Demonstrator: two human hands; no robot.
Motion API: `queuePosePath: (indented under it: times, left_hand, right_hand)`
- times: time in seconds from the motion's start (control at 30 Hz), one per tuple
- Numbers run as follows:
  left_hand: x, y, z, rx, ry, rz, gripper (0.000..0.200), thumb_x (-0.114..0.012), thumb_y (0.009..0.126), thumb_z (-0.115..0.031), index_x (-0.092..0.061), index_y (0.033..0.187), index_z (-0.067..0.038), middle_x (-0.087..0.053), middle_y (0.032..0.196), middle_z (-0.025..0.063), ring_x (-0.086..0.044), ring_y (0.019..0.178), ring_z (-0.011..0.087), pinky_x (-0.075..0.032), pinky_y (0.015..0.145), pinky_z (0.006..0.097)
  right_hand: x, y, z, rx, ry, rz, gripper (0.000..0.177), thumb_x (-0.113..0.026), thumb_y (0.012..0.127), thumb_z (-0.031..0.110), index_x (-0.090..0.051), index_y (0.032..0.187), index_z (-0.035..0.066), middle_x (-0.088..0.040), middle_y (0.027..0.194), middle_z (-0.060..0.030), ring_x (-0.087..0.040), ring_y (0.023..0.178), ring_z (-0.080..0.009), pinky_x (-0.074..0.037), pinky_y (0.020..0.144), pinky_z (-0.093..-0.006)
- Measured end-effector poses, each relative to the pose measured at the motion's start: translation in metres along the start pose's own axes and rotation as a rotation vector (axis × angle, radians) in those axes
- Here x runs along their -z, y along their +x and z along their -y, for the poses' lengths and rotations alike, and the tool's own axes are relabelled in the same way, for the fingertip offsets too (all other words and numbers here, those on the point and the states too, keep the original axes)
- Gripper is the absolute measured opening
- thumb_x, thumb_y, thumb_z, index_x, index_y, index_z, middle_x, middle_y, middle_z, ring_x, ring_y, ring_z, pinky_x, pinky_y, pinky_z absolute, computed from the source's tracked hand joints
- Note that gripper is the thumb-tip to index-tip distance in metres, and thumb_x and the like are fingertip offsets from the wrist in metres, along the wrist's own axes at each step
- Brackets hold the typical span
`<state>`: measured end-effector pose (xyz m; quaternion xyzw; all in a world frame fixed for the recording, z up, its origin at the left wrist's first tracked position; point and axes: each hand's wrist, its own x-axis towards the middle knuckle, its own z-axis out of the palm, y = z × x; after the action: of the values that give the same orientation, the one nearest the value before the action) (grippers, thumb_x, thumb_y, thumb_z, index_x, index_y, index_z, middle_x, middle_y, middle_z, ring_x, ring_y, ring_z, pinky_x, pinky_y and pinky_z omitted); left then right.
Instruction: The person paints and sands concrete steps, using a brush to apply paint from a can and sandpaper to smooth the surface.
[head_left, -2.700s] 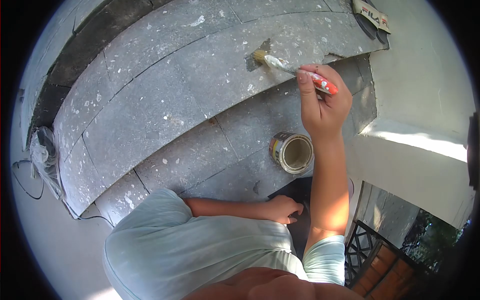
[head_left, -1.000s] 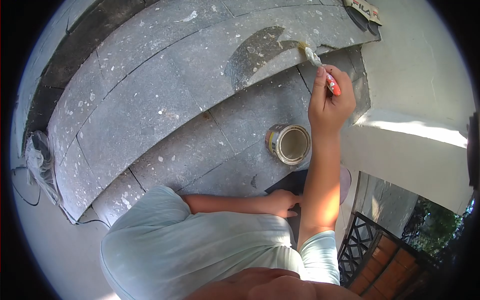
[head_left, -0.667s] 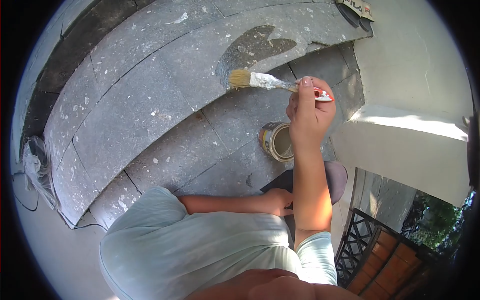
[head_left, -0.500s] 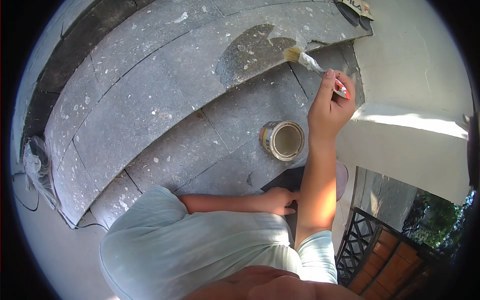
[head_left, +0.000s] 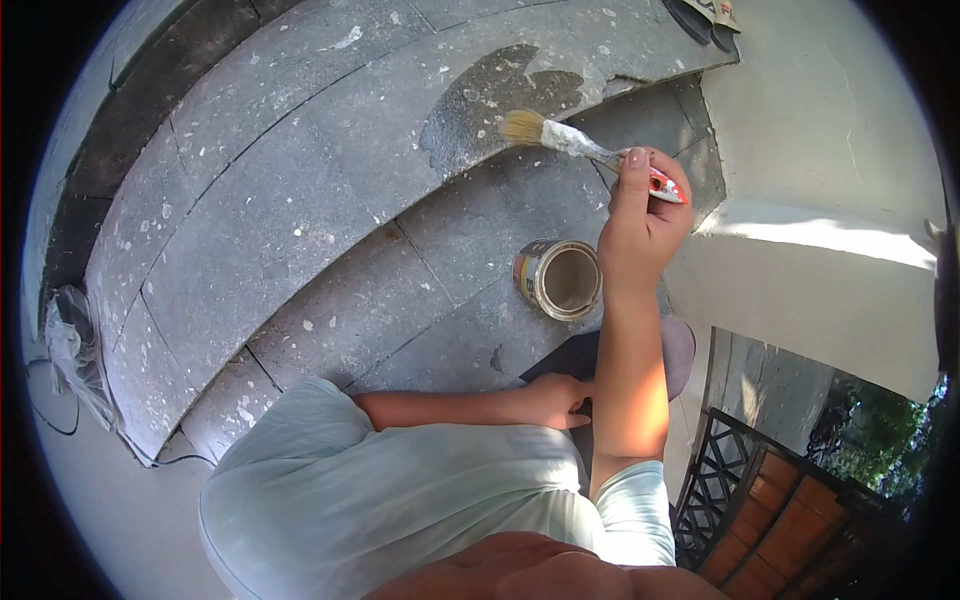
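My right hand (head_left: 650, 200) grips the red and white handle of a paintbrush (head_left: 568, 138), its pale bristles pointing left over the front edge of the upper step. Behind the bristles, a dark wet patch (head_left: 485, 95) marks the grey stone step (head_left: 330, 140). Below the brush, an open metal can (head_left: 560, 280) with a pale inside stands on the lower step, left of my right forearm. My left hand (head_left: 560, 402) rests by my leg with its fingers curled; what they hold, if anything, is hidden.
A plastic-wrapped bundle (head_left: 75, 340) lies at the far left, near a thin dark cable (head_left: 180, 458). Footwear (head_left: 705, 22) sits at the top right, beside the pale wall (head_left: 830, 120). A dark metal gate (head_left: 715, 460) stands at the lower right.
My right hand has moved slightly left and down. The brush has swung left, its bristles now in front of the wet patch's lower edge. My left hand looks unmoved.
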<state>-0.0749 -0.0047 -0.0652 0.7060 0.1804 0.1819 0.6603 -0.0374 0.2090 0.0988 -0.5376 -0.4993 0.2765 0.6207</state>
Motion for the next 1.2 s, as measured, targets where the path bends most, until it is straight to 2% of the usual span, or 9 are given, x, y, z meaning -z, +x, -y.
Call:
queuePosePath:
  times: [0.13, 0.37, 0.47, 0.57, 0.67, 0.77, 0.9, 1.03, 1.2]
  left_hand:
    - [0.002, 0.001, -0.004, 0.069, -0.022, 0.068, 0.039, -0.076, 0.088, -0.031, -0.066, 0.122, -0.015, -0.064, 0.072, 0.0078, -0.067, 0.067, 0.0342, -0.053, 0.063, 0.0501]
    - [0.001, 0.002, -0.001, 0.048, 0.040, 0.087, 0.043, -0.077, 0.088, -0.035, -0.063, 0.124, -0.014, -0.065, 0.072, 0.0082, -0.067, 0.067, 0.0347, -0.053, 0.063, 0.0500]
    - [0.003, -0.001, -0.006, 0.034, 0.025, 0.034, 0.036, -0.076, 0.089, -0.036, -0.065, 0.114, -0.012, -0.065, 0.072, 0.0081, -0.067, 0.067, 0.0346, -0.052, 0.063, 0.0496]
    - [0.001, 0.001, -0.009, 0.075, 0.010, 0.029, 0.032, -0.075, 0.091, -0.037, -0.065, 0.103, -0.010, -0.065, 0.073, 0.0080, -0.066, 0.066, 0.0346, -0.052, 0.062, 0.0492]
    - [0.003, 0.001, -0.012, 0.111, -0.006, 0.056, 0.030, -0.075, 0.092, -0.037, -0.065, 0.098, -0.010, -0.064, 0.072, 0.0078, -0.066, 0.066, 0.0343, -0.052, 0.062, 0.0490]
    - [0.008, 0.000, -0.014, 0.071, 0.002, 0.063, 0.027, -0.075, 0.092, -0.035, -0.065, 0.103, -0.011, -0.064, 0.072, 0.0082, -0.066, 0.067, 0.0343, -0.052, 0.062, 0.0488]
    - [0.001, -0.003, -0.006, 0.017, -0.037, -0.009, 0.026, -0.076, 0.091, -0.031, -0.065, 0.102, -0.010, -0.064, 0.073, 0.0096, -0.067, 0.068, 0.0346, -0.052, 0.063, 0.0479]
    - [0.003, -0.001, -0.008, 0.058, -0.025, 0.043, 0.027, -0.076, 0.091, -0.029, -0.066, 0.108, -0.011, -0.065, 0.076, 0.0100, -0.068, 0.071, 0.0334, -0.052, 0.065, 0.0470]
    - [0.005, 0.002, -0.009, 0.168, -0.021, 0.156, 0.037, -0.075, 0.093, -0.031, -0.067, 0.123, -0.012, -0.070, 0.083, 0.0102, -0.071, 0.080, 0.0320, -0.055, 0.072, 0.0471]
  right_hand:
    - [0.021, 0.021, -0.015, 0.247, -0.355, -0.084, 0.017, -0.071, 0.102, 0.014, -0.071, 0.101, -0.003, -0.067, 0.082, -0.0027, -0.059, 0.072, -0.0071, -0.045, 0.063, -0.0215]
    - [0.023, -0.017, -0.005, 0.073, -0.092, 0.140, 0.018, -0.074, 0.100, 0.014, -0.072, 0.102, -0.004, -0.072, 0.087, -0.0052, -0.063, 0.074, -0.0089, -0.049, 0.064, -0.0234]
    - [0.018, -0.021, 0.002, -0.050, 0.028, 0.120, 0.019, -0.073, 0.101, 0.015, -0.072, 0.102, -0.004, -0.072, 0.088, -0.0047, -0.063, 0.074, -0.0089, -0.049, 0.065, -0.0235]
    - [0.025, -0.003, -0.009, 0.090, -0.177, -0.029, 0.019, -0.074, 0.100, 0.015, -0.073, 0.102, -0.004, -0.072, 0.086, -0.0059, -0.064, 0.073, -0.0099, -0.050, 0.065, -0.0236]
    - [0.030, 0.005, -0.009, 0.215, -0.429, -0.015, 0.018, -0.076, 0.098, 0.014, -0.074, 0.104, -0.003, -0.072, 0.087, -0.0084, -0.066, 0.073, -0.0122, -0.051, 0.066, -0.0245]
    - [0.021, -0.004, 0.000, 0.491, -0.454, 0.133, 0.019, -0.077, 0.097, 0.013, -0.074, 0.106, -0.003, -0.072, 0.086, -0.0101, -0.067, 0.073, -0.0137, -0.052, 0.067, -0.0255]
    - [0.007, -0.034, 0.010, 0.020, -0.037, 0.308, 0.020, -0.075, 0.099, 0.017, -0.074, 0.106, -0.002, -0.071, 0.083, -0.0058, -0.066, 0.072, -0.0110, -0.051, 0.066, -0.0261]
    - [0.004, -0.011, 0.002, -0.328, 0.228, 0.170, 0.025, -0.071, 0.104, 0.023, -0.071, 0.113, -0.001, -0.068, 0.083, -0.0025, -0.061, 0.071, -0.0072, -0.047, 0.062, -0.0212]
    - [0.019, 0.051, -0.016, 0.079, -0.233, -0.036, 0.028, -0.071, 0.103, 0.024, -0.073, 0.111, -0.003, -0.071, 0.089, -0.0066, -0.067, 0.080, -0.0105, -0.051, 0.066, -0.0233]
